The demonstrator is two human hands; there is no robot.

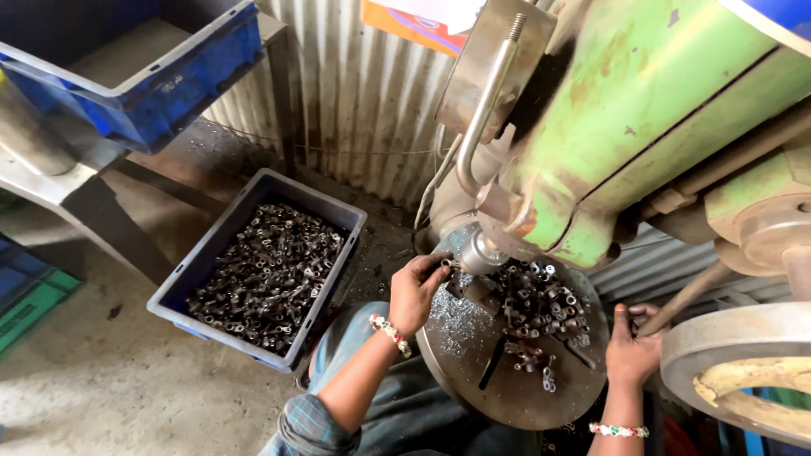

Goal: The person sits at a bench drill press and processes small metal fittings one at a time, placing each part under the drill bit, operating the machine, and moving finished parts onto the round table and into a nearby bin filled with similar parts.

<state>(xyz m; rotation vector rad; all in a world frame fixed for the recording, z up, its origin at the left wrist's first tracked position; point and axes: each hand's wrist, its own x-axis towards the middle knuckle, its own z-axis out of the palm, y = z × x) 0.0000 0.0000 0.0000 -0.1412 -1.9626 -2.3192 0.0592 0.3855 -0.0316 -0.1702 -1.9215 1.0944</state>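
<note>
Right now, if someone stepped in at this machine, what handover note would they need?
Left hand: fingertips pinch a small metal part under the spindle of the green drill press.
Right hand: gripped on the feed lever.
Round table: a pile of small metal pieces and shavings.
Grey crate on the floor at left: full of similar pieces.
Done or left: cannot tell which pile is finished; the held part sits at the spindle.

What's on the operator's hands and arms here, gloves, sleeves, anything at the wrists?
No gloves: both hands are bare. The left hand has a beaded wristband, white with red and green, and a blue-grey plaid sleeve rolled up near the elbow. The right hand has a matching beaded band; no sleeve shows on that arm.
</note>
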